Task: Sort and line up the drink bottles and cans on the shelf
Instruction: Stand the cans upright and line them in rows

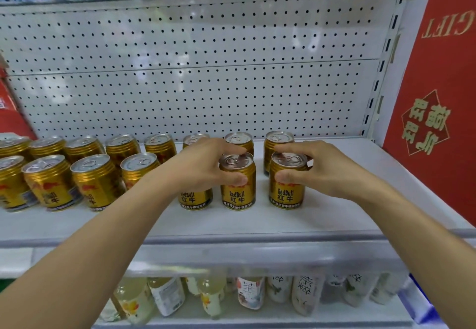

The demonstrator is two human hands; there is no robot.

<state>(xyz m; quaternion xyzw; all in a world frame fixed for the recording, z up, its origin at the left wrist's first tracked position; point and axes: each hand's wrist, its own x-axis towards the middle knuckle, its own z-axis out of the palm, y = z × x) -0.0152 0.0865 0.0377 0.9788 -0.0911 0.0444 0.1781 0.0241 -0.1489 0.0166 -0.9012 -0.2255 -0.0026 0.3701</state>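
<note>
Gold Red Bull cans stand in two rows on a white shelf [257, 225]. My left hand [203, 166] wraps the top of one front-row can [238, 192], thumb in front, fingers over the rim. My right hand [316, 169] grips the can beside it [286, 194], which stands apart to the right. Another front can [194, 198] is half hidden under my left hand. Two back-row cans [278, 140] stand behind the held ones. Several more cans [95, 182] fill the left side, some leaning.
A white pegboard [193, 71] backs the shelf. A red gift box [438, 97] stands at the right end, and red packaging [10, 117] at the left. Bare shelf lies right of the cans. Pale drink bottles [257, 295] stand on the shelf below.
</note>
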